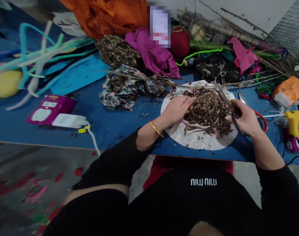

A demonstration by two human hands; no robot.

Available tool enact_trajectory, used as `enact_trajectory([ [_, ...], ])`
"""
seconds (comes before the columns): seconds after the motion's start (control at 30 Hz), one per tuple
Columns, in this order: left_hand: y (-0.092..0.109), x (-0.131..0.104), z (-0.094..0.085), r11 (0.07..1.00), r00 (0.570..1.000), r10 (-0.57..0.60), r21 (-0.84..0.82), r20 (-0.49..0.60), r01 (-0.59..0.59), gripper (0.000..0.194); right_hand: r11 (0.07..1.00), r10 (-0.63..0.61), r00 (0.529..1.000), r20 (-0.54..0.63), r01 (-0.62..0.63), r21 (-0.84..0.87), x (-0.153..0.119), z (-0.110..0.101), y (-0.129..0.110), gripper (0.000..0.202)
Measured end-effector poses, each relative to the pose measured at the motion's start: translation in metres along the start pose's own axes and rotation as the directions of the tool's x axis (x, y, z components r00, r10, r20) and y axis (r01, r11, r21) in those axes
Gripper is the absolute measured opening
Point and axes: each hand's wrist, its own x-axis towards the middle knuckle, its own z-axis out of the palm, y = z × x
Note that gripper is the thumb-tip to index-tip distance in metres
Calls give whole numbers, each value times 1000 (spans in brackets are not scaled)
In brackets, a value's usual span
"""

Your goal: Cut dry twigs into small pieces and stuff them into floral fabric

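Observation:
A heap of dried, crumbled brown leaves (205, 109) lies on a round white cloth (198, 141) at the front of the table. My left hand (177, 108) reaches over the heap's left side, fingers closed on a dried plant stem (206, 95) that points right. Dark-handled scissors (234, 118) are in my right hand (245, 118), with their blades angled up and left over the heap, near the stem's end. Behind that hand lies a second pair of scissors with a red handle (264, 122), partly covered by it.
Floral fabric (120, 87) holding leaf bits lies left of the cloth. Long twigs (252, 83) stretch across behind it. At right are a yellow glue gun (293, 119) and an orange packet (289, 90). Further left sit a purple box (49, 106), a white plug (69, 120) and fuzzy coloured stems (43, 59).

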Motion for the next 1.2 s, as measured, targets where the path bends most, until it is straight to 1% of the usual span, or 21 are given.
enact_trajectory([
  [0.1,-2,-2,5,997,998,-52,-56,17,53,46,997,-36,999,11,37,-68,-1,3,-3,76],
  [0.23,-3,-4,8,988,993,-87,-120,81,97,44,989,-72,997,30,75,-127,-2,6,-7,77],
  [0.4,-2,-4,9,986,987,-125,-102,105,136,42,991,-80,995,65,87,-101,-2,9,-9,74],
  [0.47,-3,-4,9,987,986,-124,-92,112,134,42,993,-71,994,78,77,-84,-1,8,-10,72],
  [0.57,-2,-4,9,989,985,-126,-64,115,134,41,994,-47,994,103,56,-89,0,7,-13,65],
  [0.73,3,-6,7,990,984,-137,-30,118,141,42,991,-27,993,113,41,-127,0,6,-15,39],
  [0.93,1,-5,8,992,990,-123,16,67,122,41,994,-19,993,115,32,-109,-3,7,-17,33],
  [1.0,0,-5,8,991,989,-135,9,68,134,41,993,-10,995,100,21,-117,-4,6,-19,37],
  [1.07,-2,-5,8,989,987,-145,-10,63,146,42,990,-5,996,90,18,-140,-4,5,-19,48],
  [1.2,-1,-6,8,990,989,-139,-17,49,140,43,987,-17,992,128,37,-155,-3,3,-19,60],
])
